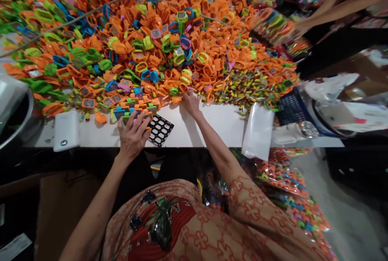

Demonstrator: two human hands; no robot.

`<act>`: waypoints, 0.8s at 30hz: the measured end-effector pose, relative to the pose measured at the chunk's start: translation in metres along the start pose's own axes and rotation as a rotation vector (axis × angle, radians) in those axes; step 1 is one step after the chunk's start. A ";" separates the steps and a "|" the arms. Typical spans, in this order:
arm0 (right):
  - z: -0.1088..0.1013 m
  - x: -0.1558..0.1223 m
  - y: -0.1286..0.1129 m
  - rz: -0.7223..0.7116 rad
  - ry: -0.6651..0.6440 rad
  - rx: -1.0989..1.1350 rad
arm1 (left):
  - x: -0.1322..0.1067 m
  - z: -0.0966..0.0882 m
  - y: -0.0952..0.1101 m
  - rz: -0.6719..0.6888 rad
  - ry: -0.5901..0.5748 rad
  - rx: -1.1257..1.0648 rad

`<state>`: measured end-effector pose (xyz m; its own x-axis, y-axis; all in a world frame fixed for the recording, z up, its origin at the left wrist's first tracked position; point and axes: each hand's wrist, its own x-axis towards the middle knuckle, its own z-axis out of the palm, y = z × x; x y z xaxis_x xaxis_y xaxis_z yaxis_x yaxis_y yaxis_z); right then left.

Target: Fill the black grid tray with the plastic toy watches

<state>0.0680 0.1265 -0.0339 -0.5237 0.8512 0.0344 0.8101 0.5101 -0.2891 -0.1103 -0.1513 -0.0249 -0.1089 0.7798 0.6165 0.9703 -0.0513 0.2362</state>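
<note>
A big heap of toy watches (145, 22), mostly orange with green, blue, yellow and pink ones, covers the table. My left hand (133, 131) lies with its fingers apart over a cluster of toy watches (129, 109) at the heap's front edge. These watches stand close together at the black grid tray (162, 130), whose bare, hexagonal-holed part shows right of the hand. My right hand (192, 104) reaches to the front of the heap. Its fingertips close on a pink toy watch (190, 89), partly hidden by the fingers.
Small yellow-and-red wrapped pieces (251, 87) lie at the right of the heap. A white power bank (66, 130) and a metal pot (15, 111) are at left. Clear bags (259, 130) overhang the table edge beside a blue basket (292, 107). Another person's arm (333, 14) extends in at upper right.
</note>
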 end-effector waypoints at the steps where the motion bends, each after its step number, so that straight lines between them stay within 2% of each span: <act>1: 0.005 -0.007 0.000 0.007 0.028 0.061 | 0.000 0.000 -0.001 0.000 0.000 -0.005; 4: 0.017 -0.040 -0.012 0.055 0.034 0.455 | -0.001 -0.002 -0.003 -0.029 -0.024 -0.035; 7: 0.027 -0.077 -0.043 0.105 -0.163 0.950 | -0.002 -0.003 -0.003 -0.052 -0.043 -0.050; 9: 0.034 -0.096 -0.069 0.108 -0.316 1.141 | -0.002 -0.003 -0.003 -0.058 -0.049 -0.056; 11: 0.041 -0.106 -0.092 0.103 -0.414 1.235 | -0.001 -0.003 -0.003 -0.061 -0.051 -0.059; 13: 0.046 -0.106 -0.104 0.082 -0.447 1.254 | -0.001 -0.003 -0.003 -0.057 -0.051 -0.056; 15: 0.050 -0.102 -0.107 0.011 -0.432 1.189 | 0.000 -0.004 -0.002 -0.052 -0.051 -0.051; 18: 0.051 -0.097 -0.103 -0.161 -0.387 0.985 | -0.001 -0.005 0.000 -0.047 -0.055 -0.041; 21: 0.049 -0.099 -0.111 -0.341 -0.339 0.729 | -0.001 -0.005 0.003 -0.047 -0.067 -0.003; 24: 0.045 -0.101 -0.124 -0.424 -0.339 0.549 | 0.002 -0.003 0.003 -0.039 -0.047 0.045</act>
<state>0.0088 -0.0279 -0.0446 -0.8842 0.4667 -0.0212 0.3214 0.5746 -0.7527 -0.1079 -0.1518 -0.0207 -0.1371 0.8092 0.5714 0.9745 0.0069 0.2241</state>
